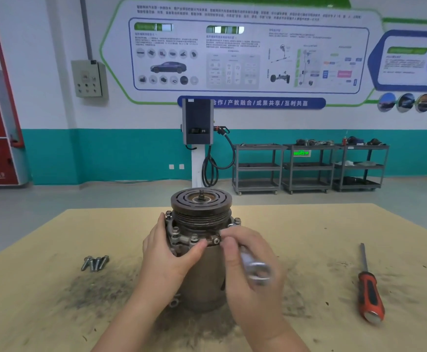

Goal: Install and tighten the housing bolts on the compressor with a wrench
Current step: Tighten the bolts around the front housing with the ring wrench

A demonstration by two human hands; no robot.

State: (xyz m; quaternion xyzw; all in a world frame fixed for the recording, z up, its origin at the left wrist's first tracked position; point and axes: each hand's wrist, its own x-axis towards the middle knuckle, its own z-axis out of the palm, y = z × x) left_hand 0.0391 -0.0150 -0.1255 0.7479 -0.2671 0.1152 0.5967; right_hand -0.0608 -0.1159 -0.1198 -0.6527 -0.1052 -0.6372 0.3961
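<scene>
The compressor stands upright at the centre of the table, pulley end up. Several bolts already sit in the housing flange, visible from about 9 o'clock round to 3 o'clock of the pulley; whether any is fully tightened cannot be told. The left hand grips the flange at the compressor's 9 o'clock side, thumb tip near a screw head at 6 o'clock. The right hand holds a wrench, fingers curled round its shank, fingertips at the flange near 5 o'clock; the wrench is blurred and its engagement with a bolt cannot be confirmed. Loose bolts lie at 9 o'clock, well apart, so installation is judged incomplete. A screwdriver lies at 3 o'clock, untouched.
</scene>
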